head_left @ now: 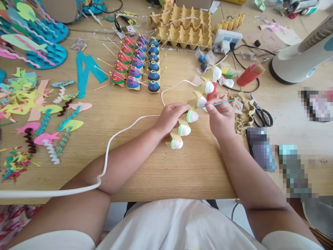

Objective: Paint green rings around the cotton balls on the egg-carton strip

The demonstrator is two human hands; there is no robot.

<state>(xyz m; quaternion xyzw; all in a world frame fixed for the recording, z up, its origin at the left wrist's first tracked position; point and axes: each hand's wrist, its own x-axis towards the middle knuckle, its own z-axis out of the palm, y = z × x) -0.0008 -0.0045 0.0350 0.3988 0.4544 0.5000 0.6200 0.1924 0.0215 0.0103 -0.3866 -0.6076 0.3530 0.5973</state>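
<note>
My left hand (170, 118) grips a strip of egg carton (183, 118) by its middle, thumb on top. White lumps of what looks like clay cap the cups along the strip. On the nearer cups, a light green band (180, 130) edges the white lump. Between the thumb and fingers of my right hand (221, 116) is a thin blue stick (221, 103), its tip close to a white lump near the strip's middle. Whether the tip touches it I cannot tell. A red object (212, 89) shows behind the strip, partly hidden.
Painted carton caterpillars (135, 66) with pins stand at the back. Egg trays (184, 26), a power strip (227, 38) and a red cup of sticks (249, 74) lie beyond. Scissors (262, 113) and a phone-like object (260, 149) are right. Paper fish (47, 139) lie left; a white cable (106, 156) crosses my left arm.
</note>
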